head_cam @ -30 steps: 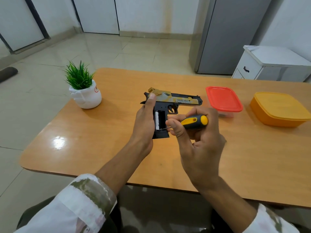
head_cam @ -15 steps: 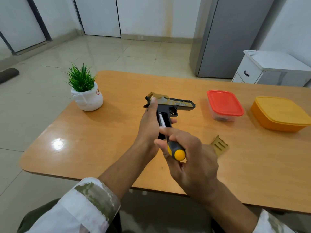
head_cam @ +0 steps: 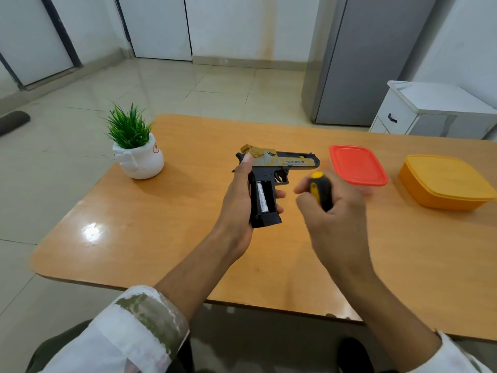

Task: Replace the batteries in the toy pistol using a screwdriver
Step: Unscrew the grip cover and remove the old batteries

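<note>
My left hand (head_cam: 236, 208) grips the black-and-gold toy pistol (head_cam: 271, 181) by its grip, above the wooden table (head_cam: 188, 238), barrel pointing right. The grip's battery compartment is uncovered and a silver battery (head_cam: 261, 197) lies inside. My right hand (head_cam: 330, 211) holds the yellow-and-black screwdriver (head_cam: 318, 191) by its handle, just right of the pistol and apart from it, handle end up. The screwdriver's shaft is hidden behind my fingers.
A small green plant in a white pot (head_cam: 137, 152) stands at the table's left. A red-lidded container (head_cam: 356, 165) and an orange container (head_cam: 443, 181) sit at the right. A grey cabinet (head_cam: 357, 57) and a white drawer unit (head_cam: 430, 111) stand beyond the table.
My right hand has pulled the screwdriver away from the pistol's grip and swung it right, handle up. The gold cover seen on the table half a second ago is now hidden behind my right hand.
</note>
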